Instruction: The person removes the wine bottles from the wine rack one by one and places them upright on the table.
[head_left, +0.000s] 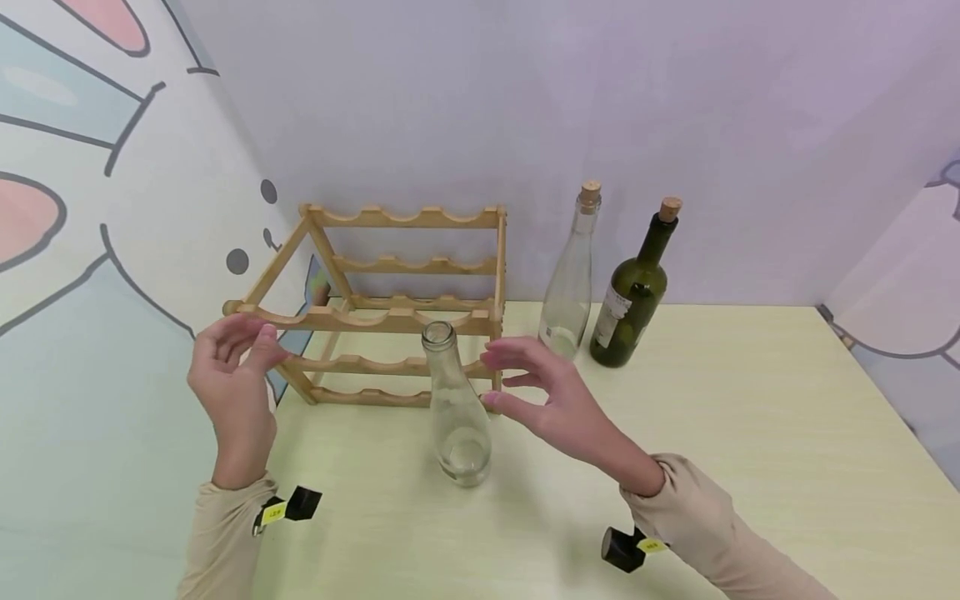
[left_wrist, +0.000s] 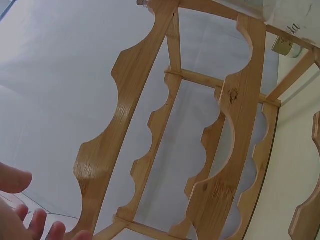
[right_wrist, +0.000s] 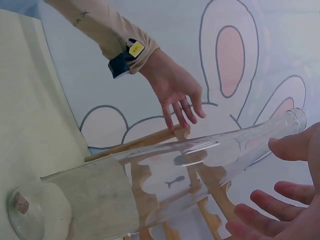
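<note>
A clear glass bottle (head_left: pixel 461 417), its mouth uncorked, stands upright on the table in front of a wooden wine rack (head_left: pixel 397 320). My right hand (head_left: pixel 551 400) is just right of the bottle's neck, fingers spread and holding nothing. In the right wrist view, the thumb (right_wrist: pixel 290 149) lies close to the neck, and a small brown piece (right_wrist: pixel 21 202) shows through the glass at the base. My left hand (head_left: pixel 236 383) is at the rack's front left corner, fingers loosely bent, fingertips right at the end of the upper rail (left_wrist: pixel 95 165).
A corked clear bottle (head_left: pixel 567 292) and a corked dark green wine bottle (head_left: pixel 636 296) stand right of the rack, near the back wall (head_left: pixel 697 108). Cartoon-patterned wall covering (head_left: pixel 150 250) rises close on the left. The pale table (head_left: pixel 750 433) extends to the right.
</note>
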